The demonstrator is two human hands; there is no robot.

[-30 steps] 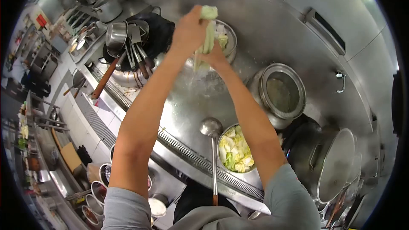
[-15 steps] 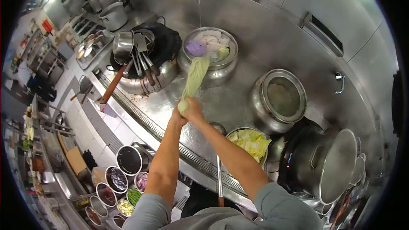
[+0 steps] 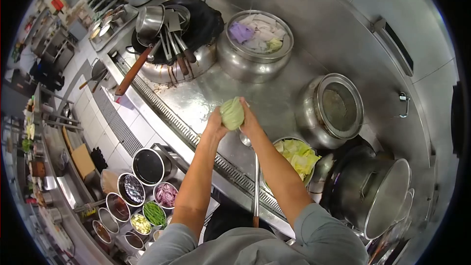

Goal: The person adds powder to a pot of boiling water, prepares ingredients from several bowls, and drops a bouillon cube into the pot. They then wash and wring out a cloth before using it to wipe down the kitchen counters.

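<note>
A pale green cloth (image 3: 232, 114) is bunched into a compact ball between my two hands, above the steel worktop. My left hand (image 3: 214, 123) holds its left side and my right hand (image 3: 249, 117) its right side. Beyond them stands a round metal pot (image 3: 255, 66) topped with a tray of white cloths (image 3: 262, 32), a purple cloth (image 3: 241, 32) and a small yellow-green piece. Just past my right hand, a ladle (image 3: 256, 181) lies with its handle toward me.
Chopped cabbage (image 3: 297, 158) fills a bowl beside my right forearm. A lidless round pot (image 3: 331, 110) and a large stockpot (image 3: 370, 196) stand at the right. Pans and utensils (image 3: 167, 44) are piled at the back left. Ingredient tubs (image 3: 148, 167) stand lower left.
The cloth hung stretched out toward the tray before; now it is gathered into a ball. My hands have moved apart to its two sides, and the view has shifted.
</note>
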